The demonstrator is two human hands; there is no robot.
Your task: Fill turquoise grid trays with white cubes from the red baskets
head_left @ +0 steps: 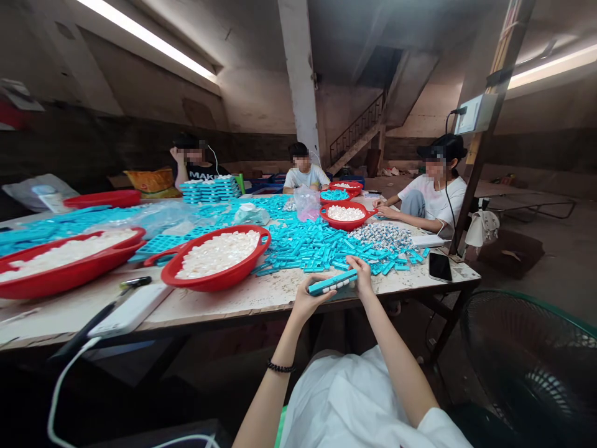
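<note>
A blue plastic strip (pixel 331 283) with small white pieces along its lower side is held at a slight tilt above the table's front edge. My left hand (pixel 305 300) grips its left end, thumb on top and fingers underneath. At the other end, my right hand (pixel 362 277) is closed around the strip. Just beyond both hands spreads a heap of similar blue strips (pixel 312 246), with small white-and-blue parts (pixel 385 238) piled behind to the right. A red basket (pixel 196 285) full of white pieces (pixel 219 252) stands to the left of my hands.
More red baskets (pixel 116 252) (pixel 351 225) hold white pieces. A white power bank (pixel 133 311) with a cable lies front left, a phone (pixel 439 266) front right. Three people sit around the table (pixel 261 295). A fan (pixel 532 361) stands at right, near a metal post (pixel 485 118).
</note>
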